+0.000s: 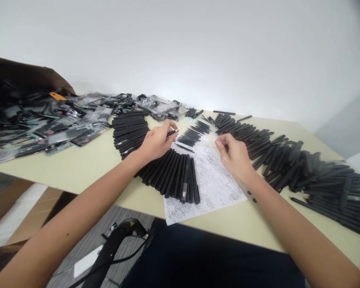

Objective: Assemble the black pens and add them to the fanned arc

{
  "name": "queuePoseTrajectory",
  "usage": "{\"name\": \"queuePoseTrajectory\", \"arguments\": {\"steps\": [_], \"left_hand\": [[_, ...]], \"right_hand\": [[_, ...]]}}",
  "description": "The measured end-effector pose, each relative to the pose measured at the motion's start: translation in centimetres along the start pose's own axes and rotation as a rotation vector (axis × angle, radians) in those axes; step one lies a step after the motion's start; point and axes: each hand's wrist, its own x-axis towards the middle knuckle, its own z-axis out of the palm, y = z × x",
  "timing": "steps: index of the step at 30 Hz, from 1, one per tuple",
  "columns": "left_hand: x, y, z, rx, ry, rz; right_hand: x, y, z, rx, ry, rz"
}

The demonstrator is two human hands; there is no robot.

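Observation:
My left hand [156, 141] is closed on a thin black pen [173, 132], held just above a row of black pens [174, 174] laid side by side on a scribbled white sheet [211, 182]. My right hand [233, 154] hovers over the sheet with its fingers curled together; what they hold, if anything, is hidden. A small fan of thinner black refills [195, 134] lies just beyond both hands.
A long heap of black pens [303, 168] runs along the right of the pale table [87, 164]. Another stack of pens [129, 132] lies at left, with packaged items [63, 124] and a brown box [24, 76] beyond. A chair armrest [114, 244] sits below the table edge.

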Motion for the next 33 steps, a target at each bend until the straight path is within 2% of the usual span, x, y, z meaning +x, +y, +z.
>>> {"name": "queuePoseTrajectory", "arguments": {"steps": [4,8,14,19,26,33], "left_hand": [[0.0,-0.1,-0.1,0.019,-0.008,0.006],[0.0,-0.4,-0.1,0.015,0.061,0.029],[0.3,-1.1,0.4,-0.091,0.071,0.161],[0.4,-0.9,0.3,-0.145,0.087,0.258],[0.5,-1.0,0.2,-0.139,0.103,0.286],[0.5,-1.0,0.5,-0.131,0.059,0.336]], "right_hand": [[0.0,-0.2,-0.2,0.066,0.04,0.019],[0.1,0.0,-0.4,0.093,0.09,0.036],[0.1,0.7,-0.2,0.093,0.051,0.003],[0.0,0.9,-0.1,0.085,0.054,-0.007],[0.1,1.0,-0.1,0.111,0.077,0.0],[0.0,0.9,-0.1,0.117,0.069,0.001]]}}
